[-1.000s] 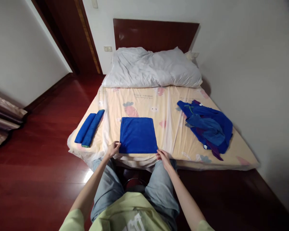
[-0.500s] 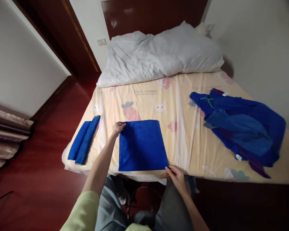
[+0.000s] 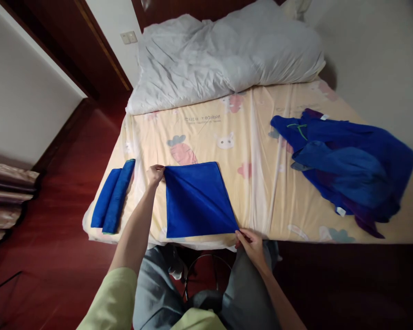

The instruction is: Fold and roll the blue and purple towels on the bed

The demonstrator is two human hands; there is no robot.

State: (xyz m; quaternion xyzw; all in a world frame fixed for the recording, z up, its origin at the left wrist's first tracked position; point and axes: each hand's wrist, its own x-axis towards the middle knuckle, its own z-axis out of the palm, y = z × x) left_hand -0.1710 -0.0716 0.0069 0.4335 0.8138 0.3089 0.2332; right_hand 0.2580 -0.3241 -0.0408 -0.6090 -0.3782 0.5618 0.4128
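A square blue cloth (image 3: 198, 201) lies flat near the front edge of the bed. My left hand (image 3: 155, 174) pinches its far left corner, and my right hand (image 3: 250, 243) pinches its near right corner. A diagonal crease runs across the cloth between the two pinched corners. To the left, two rolled or folded blue cloths (image 3: 113, 197) lie side by side. On the right is a loose heap of blue and purple cloths (image 3: 344, 169) with small white tags.
The bed has a pale yellow patterned sheet (image 3: 206, 133). A white quilt or pillow (image 3: 223, 55) is bunched along the headboard. Below the near edge, my legs straddle a stool-like metal ring (image 3: 206, 257). A curtain (image 3: 8, 197) hangs at the left above the dark red floor (image 3: 62, 183).
My left hand has closed on the far left corner and drawn it slightly outward, raising a diagonal crease. My right hand keeps its corner. The camera view has shifted a little.
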